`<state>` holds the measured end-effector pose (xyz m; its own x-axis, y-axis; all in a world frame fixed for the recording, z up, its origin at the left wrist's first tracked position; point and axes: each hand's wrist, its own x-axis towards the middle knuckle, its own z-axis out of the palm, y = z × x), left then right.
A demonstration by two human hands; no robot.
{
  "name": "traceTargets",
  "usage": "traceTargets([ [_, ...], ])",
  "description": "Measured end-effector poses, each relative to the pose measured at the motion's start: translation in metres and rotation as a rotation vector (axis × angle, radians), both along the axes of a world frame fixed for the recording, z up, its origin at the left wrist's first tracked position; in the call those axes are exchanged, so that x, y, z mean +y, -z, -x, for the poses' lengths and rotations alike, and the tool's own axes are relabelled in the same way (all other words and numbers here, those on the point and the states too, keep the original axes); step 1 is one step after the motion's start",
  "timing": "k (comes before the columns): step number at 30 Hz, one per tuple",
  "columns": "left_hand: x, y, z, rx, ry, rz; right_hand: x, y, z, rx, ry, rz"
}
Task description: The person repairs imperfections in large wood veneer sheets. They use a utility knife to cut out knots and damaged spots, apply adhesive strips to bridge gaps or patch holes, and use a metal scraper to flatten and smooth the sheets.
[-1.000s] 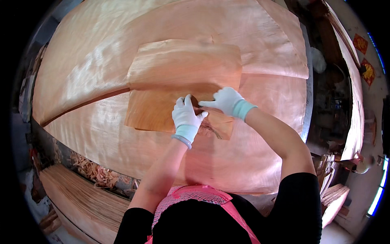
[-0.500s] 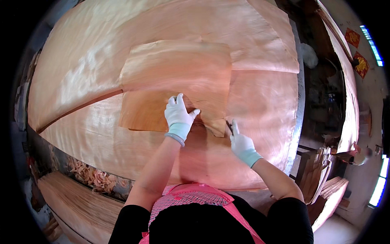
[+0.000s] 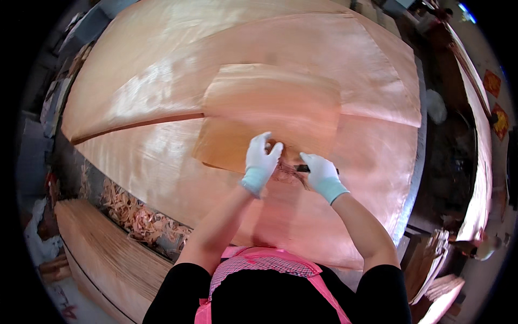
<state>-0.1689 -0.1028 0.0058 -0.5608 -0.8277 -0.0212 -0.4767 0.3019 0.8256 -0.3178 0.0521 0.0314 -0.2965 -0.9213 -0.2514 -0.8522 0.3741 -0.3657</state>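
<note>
My left hand (image 3: 261,161), in a white glove with a pale green cuff, rests near the front edge of a small rectangular veneer piece (image 3: 272,97). Its thumb and fingers are bent but apart. Close on its right, my right hand (image 3: 322,174), gloved the same way, is closed around a small black-handled knife (image 3: 303,168). The blade is not clear from here. Between the hands lies a rough, darker torn patch (image 3: 287,173) at the piece's front edge. Under it spreads a large, pale pinkish veneer sheet (image 3: 372,156).
Another large veneer sheet (image 3: 162,70) overlaps the far side, its edge slightly raised at left. Curled wood shavings (image 3: 137,210) lie at the front left, beside a stack of veneer (image 3: 108,243). More stacked veneer (image 3: 431,264) stands at right.
My right hand has moved in toward the left hand, turning the knife across the veneer's front edge. My left thumb and fingers have drawn closer together. The view has shifted slightly.
</note>
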Motion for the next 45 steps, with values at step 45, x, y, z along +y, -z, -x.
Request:
traceTargets([
  [45, -0.024, 0.042, -0.432, 0.237, -1.215, -0.274, 0.008, 0.007, 0.006, -0.200, 0.146, -0.056],
])
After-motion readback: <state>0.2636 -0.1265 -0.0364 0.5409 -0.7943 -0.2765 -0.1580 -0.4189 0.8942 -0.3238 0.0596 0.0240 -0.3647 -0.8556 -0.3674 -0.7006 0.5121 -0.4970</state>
